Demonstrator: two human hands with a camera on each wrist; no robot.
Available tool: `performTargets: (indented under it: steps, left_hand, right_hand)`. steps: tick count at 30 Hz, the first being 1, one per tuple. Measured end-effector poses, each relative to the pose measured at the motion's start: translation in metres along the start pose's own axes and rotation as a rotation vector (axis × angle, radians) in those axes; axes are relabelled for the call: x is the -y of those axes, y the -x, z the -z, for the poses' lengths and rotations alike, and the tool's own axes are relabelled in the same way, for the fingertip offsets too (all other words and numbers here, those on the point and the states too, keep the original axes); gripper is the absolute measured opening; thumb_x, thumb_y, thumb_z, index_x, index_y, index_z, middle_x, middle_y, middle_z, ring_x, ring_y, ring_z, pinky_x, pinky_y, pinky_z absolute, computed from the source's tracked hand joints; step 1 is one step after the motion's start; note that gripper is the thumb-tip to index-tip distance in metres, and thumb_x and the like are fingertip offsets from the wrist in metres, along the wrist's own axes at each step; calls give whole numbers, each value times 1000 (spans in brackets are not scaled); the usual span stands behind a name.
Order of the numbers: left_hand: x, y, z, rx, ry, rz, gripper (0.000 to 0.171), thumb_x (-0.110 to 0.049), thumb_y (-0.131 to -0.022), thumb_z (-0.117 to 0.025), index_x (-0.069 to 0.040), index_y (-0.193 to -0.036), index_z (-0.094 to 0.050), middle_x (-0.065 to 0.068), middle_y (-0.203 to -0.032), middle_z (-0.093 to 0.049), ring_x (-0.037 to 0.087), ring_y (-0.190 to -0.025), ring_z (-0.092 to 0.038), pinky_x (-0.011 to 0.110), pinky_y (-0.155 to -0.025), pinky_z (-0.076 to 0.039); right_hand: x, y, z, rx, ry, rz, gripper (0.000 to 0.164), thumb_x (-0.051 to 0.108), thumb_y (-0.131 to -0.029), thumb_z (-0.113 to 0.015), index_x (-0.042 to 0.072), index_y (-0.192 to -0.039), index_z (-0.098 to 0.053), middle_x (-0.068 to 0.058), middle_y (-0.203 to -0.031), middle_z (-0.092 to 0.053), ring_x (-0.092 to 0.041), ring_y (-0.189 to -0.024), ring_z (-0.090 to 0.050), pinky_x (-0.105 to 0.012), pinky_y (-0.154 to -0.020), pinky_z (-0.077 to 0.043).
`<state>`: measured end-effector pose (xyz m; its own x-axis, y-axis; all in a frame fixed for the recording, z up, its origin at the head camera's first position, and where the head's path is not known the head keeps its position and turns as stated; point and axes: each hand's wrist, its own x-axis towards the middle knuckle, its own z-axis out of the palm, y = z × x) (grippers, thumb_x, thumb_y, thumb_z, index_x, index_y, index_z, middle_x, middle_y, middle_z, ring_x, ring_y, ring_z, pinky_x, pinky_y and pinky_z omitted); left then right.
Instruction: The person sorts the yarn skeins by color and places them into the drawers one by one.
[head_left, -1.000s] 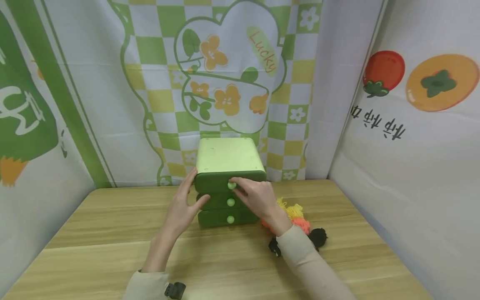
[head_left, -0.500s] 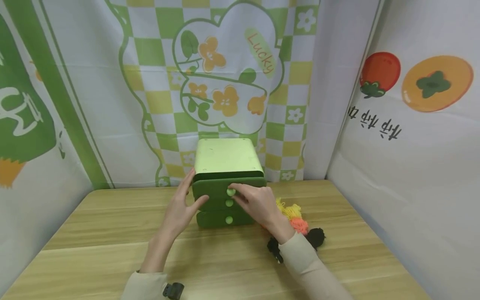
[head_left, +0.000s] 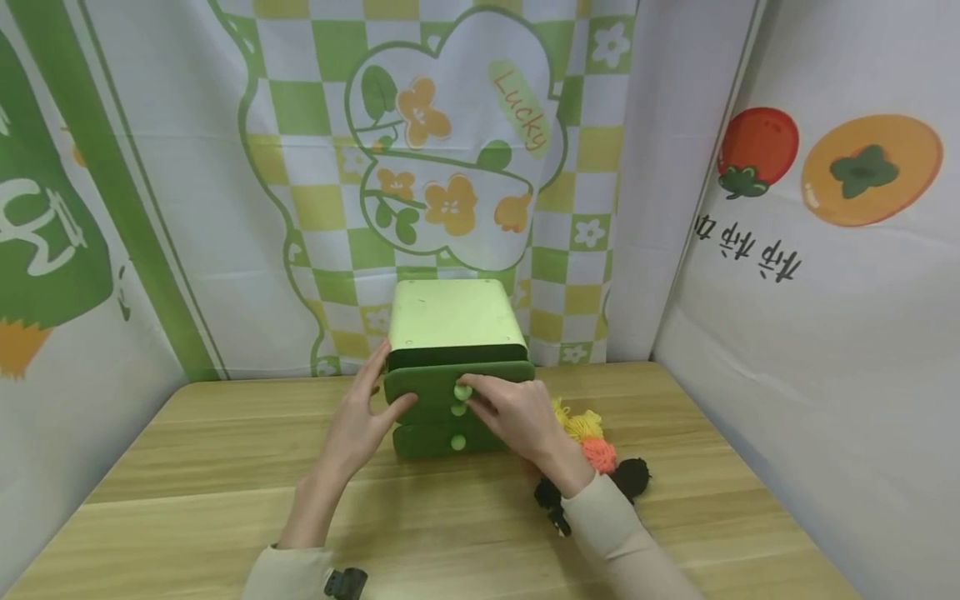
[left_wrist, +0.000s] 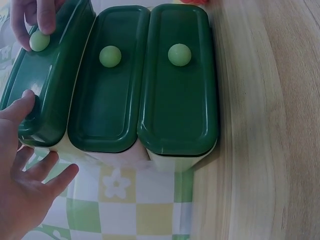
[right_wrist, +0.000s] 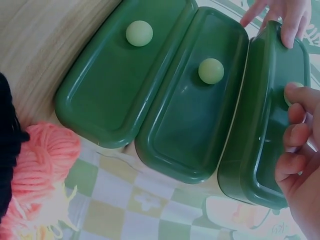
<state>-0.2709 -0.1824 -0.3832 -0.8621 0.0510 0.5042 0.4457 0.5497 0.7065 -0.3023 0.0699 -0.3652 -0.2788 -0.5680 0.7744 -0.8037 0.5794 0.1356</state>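
A small light-green cabinet [head_left: 453, 312] with several dark green drawers stands against the back cloth. Its top drawer [head_left: 423, 387] is pulled partly out, with a dark gap beneath the cabinet top. My right hand [head_left: 517, 412] pinches that drawer's round pale-green knob [head_left: 462, 391] between thumb and fingers. My left hand [head_left: 360, 425] lies along the cabinet's left side with its fingers extended; in the left wrist view, the thumb [left_wrist: 22, 106] rests on the top drawer's front. The middle drawer [left_wrist: 107, 95] and bottom drawer [left_wrist: 177, 105] sit flush. What the top drawer holds is hidden.
Right of the cabinet on the wooden table [head_left: 225, 467] lie yellow yarn [head_left: 585, 425], coral-pink yarn [head_left: 599, 455] and black yarn [head_left: 632, 477], partly behind the right forearm. Printed cloth [head_left: 577, 208] hangs close behind the cabinet.
The top drawer has come out toward me, drawn by the right hand on its knob, and a dark gap has appeared above it. The left hand has stayed at the cabinet's side.
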Motion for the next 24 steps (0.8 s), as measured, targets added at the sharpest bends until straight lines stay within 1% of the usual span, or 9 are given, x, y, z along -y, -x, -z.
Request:
performTargets:
  steps: [5,7,9,13,16,19,24]
  left_hand:
    - [0,0,0,9,-2,12,85,-43,-92,-68,-28,-160,-18,-1,-167,-17,34,-144,-37,53,-114,-44]
    - [-1,0,0,14,2,13,86,-44,-92,-68,-29,-160,-17,0,-167,-16,34,-144,-38,54,-113,-44]
    - [-1,0,0,15,16,8,86,-43,-93,-68,-28,-160,-17,0,-167,-16,34,-145,-36,52,-114,-44]
    - [-2,0,-1,11,47,-2,86,-40,-93,-69,-24,-160,-18,-1,-167,-16,32,-148,-32,48,-116,-43]
    - [-2,0,-1,9,64,-1,86,-38,-92,-70,-22,-160,-19,-2,-167,-16,31,-148,-31,47,-117,-42]
    - [-2,0,-1,12,73,3,86,-37,-92,-70,-22,-160,-19,-1,-167,-15,32,-149,-30,48,-116,-42]
    - [-2,-1,-1,20,77,8,86,-36,-93,-70,-23,-160,-18,-1,-167,-14,32,-149,-28,48,-116,-43]
  right_hand:
    - [1,1,-1,-1,-1,-10,26,20,-89,-76,17,-114,-70,7,-98,-76,1,-50,-54,-11,-37,-28]
    - [1,2,-1,-7,-1,-3,27,21,-89,-76,17,-115,-70,7,-98,-76,1,-50,-53,-10,-37,-26]
    - [-1,2,0,-27,-10,4,28,21,-88,-77,16,-115,-71,6,-97,-77,1,-51,-55,-9,-38,-30]
    - [-7,4,9,-90,-29,3,30,20,-87,-78,14,-116,-71,6,-79,-73,1,-53,-56,-10,-38,-32]
    - [-14,5,17,-127,-44,-5,28,18,-87,-77,13,-114,-72,6,-68,-67,0,-50,-53,-10,-38,-31]
    - [-19,7,24,-136,-64,-4,25,14,-87,-77,11,-112,-73,6,-68,-67,0,-51,-54,-9,-41,-35]
    - [-27,13,32,-118,-99,-14,25,10,-85,-78,6,-109,-73,3,-69,-69,-2,-53,-57,-9,-43,-41]
